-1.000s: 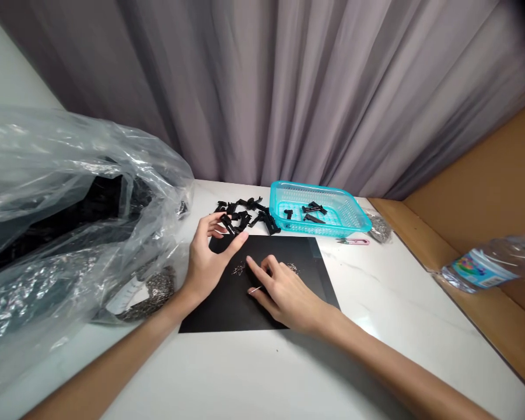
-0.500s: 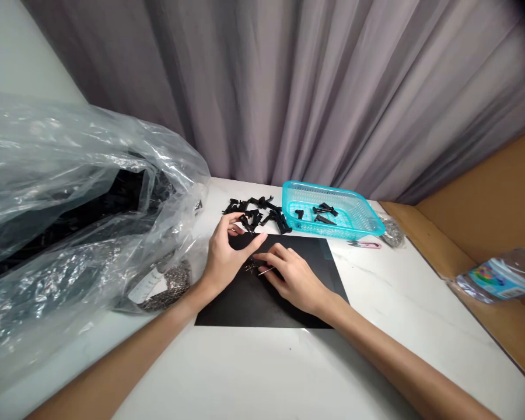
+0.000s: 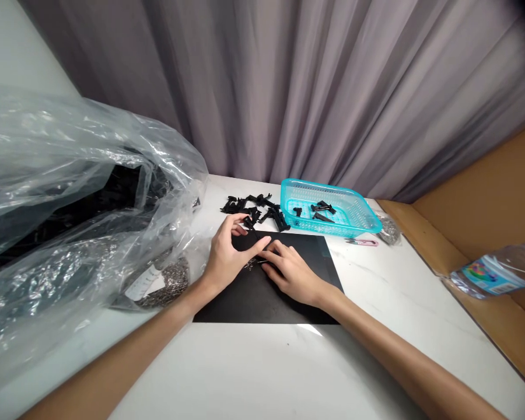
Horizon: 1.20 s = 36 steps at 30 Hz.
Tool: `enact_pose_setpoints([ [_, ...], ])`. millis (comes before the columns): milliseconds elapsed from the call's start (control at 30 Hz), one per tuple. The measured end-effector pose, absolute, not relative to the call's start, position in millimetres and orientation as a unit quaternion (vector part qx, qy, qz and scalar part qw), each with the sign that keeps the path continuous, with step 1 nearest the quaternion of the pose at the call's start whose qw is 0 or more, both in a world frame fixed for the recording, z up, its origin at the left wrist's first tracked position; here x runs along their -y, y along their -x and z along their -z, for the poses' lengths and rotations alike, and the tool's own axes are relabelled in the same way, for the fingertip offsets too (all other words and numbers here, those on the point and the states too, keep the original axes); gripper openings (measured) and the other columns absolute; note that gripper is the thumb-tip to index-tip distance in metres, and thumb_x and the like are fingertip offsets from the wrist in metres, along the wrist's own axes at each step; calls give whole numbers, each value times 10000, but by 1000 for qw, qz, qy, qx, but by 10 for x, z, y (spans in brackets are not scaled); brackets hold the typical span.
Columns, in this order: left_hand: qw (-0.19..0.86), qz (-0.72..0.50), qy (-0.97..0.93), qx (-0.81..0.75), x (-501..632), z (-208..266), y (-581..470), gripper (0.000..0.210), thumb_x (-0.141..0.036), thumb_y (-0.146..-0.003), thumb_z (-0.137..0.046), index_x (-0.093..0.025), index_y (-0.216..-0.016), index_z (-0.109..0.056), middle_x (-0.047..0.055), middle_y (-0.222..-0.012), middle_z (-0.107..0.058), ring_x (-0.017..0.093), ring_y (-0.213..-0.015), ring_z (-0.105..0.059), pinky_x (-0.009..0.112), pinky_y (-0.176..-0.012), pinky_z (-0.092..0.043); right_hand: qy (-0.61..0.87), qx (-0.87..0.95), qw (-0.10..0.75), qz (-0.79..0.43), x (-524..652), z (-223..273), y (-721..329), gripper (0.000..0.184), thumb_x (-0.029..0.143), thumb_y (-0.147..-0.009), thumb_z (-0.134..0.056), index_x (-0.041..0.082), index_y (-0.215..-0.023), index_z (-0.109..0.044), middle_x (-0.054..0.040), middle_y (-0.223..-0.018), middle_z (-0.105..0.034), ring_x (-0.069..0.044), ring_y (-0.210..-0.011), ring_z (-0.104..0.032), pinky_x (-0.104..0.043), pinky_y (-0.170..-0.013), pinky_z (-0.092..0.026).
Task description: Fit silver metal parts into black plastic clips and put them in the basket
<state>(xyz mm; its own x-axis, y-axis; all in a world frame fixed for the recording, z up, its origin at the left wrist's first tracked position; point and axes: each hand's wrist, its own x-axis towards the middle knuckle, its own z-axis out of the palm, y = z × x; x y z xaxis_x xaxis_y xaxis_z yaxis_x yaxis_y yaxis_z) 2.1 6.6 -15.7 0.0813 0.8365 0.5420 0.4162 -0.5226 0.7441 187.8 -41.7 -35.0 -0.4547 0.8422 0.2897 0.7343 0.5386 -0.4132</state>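
Note:
My left hand (image 3: pixel 225 251) is closed, its index finger and thumb around a small black plastic part (image 3: pixel 252 226) above the mat's far side. Beside it, the fingertips of my right hand (image 3: pixel 294 274) pinch a thin metal pin (image 3: pixel 261 261), mostly hidden by the fingers. Beneath the fingertips, a little heap of metal pins (image 3: pixel 248 265) lies on a black mat (image 3: pixel 262 306). Just beyond the mat several similar black plastic parts (image 3: pixel 280 219) are strewn over the white table (image 3: pixel 227 367).
A turquoise basket (image 3: pixel 354 224) with several black parts stands at the back. Pink-handled snips (image 3: pixel 363 242) and a bag of metal bits (image 3: pixel 389 230) lie nearby. Plastic bags (image 3: pixel 91 122), one with metal pieces (image 3: pixel 175 280), fill the left. A cardboard box (image 3: pixel 476 198) and bottle (image 3: pixel 494 274) are right.
My right fingers with the pin have shifted slightly up, and the pin now lies flatter. The left thumb has come closer to the right fingertips. The view has moved slightly.

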Motion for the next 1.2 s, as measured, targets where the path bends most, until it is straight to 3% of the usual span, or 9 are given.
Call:
enact_pose_setpoints([
  [167, 203, -512, -710, -440, -68, 155, -19, 512, -407, -776, -841, -235, -1189, -592, 31, -1027, -680, 201, -897, -647, 366, -866, -560, 491, 776, 360, -167, 518, 363, -1921, 93, 197, -1019, -602, 218, -1027, -692, -29, -955, -650, -187, -857, -626, -350, -840, -469],
  [267, 201, -508, -715, -436, -69, 169, -22, 528, -393, -774, -848, -230, -1207, -593, 38, -1057, -677, 198, -900, -647, 366, -875, -555, 491, 766, 377, -174, 589, 335, -1961, 96, 194, -1021, -587, 224, -976, -666, -29, -944, -671, -195, -849, -631, -353, -835, -477],
  [400, 200, -502, -721, -433, -76, 197, -33, 545, -396, -770, -852, -229, -1223, -599, 42, -1085, -672, 198, -902, -644, 368, -878, -548, 503, 785, 337, -133, 669, 348, -2001, 201, 128, -1027, -493, 218, -1097, -659, -69, -1065, -670, -221, -906, -634, -390, -864, -507],
  [567, 193, -508, -719, -434, -84, 213, -45, 559, -384, -750, -866, -221, -1216, -604, 34, -1052, -681, 198, -900, -648, 372, -879, -552, 541, 782, 301, -70, 791, 434, -2002, 347, 230, -1048, -506, 155, -1379, -576, -138, -1150, -602, -251, -919, -613, -414, -831, -565],
  [767, 190, -496, -728, -435, -73, 213, -49, 559, -372, -748, -871, -216, -1216, -608, 28, -1016, -677, 197, -894, -653, 373, -876, -560, 548, 802, 238, 16, 927, 403, -1996, 363, 280, -1067, -481, 110, -1341, -647, -149, -1078, -586, -241, -802, -593, -414, -733, -565],
  [867, 180, -489, -740, -424, -70, 234, -51, 570, -376, -755, -873, -215, -1229, -598, 35, -1055, -679, 193, -895, -653, 369, -873, -567, 531, 819, 214, 24, 957, 412, -1994, 407, 279, -1080, -455, 98, -1418, -592, -155, -1086, -596, -249, -823, -615, -424, -745, -570],
  [933, 171, -485, -749, -417, -67, 257, -48, 580, -376, -759, -874, -215, -1238, -588, 35, -1059, -678, 193, -898, -655, 371, -880, -571, 532, 813, 238, -4, 947, 442, -1994, 363, 270, -1084, -454, 127, -1377, -614, -143, -1097, -605, -236, -825, -628, -403, -748, -575],
  [1100, 180, -436, -798, -376, -53, 281, -19, 604, -376, -746, -887, -217, -1245, -587, 32, -1041, -667, 194, -906, -655, 365, -869, -575, 507, 772, 367, -110, 876, 447, -2034, 245, 218, -1081, -458, 202, -1058, -701, -81, -997, -624, -195, -839, -649, -319, -736, -551],
  [1200, 202, -400, -825, -344, -50, 261, -10, 594, -381, -730, -897, -220, -1222, -605, 19, -1001, -670, 189, -876, -663, 355, -832, -574, 494, 728, 441, -178, 871, 349, -2102, 190, 240, -1055, -537, 203, -991, -712, -65, -959, -652, -172, -794, -630, -295, -702, -516],
])
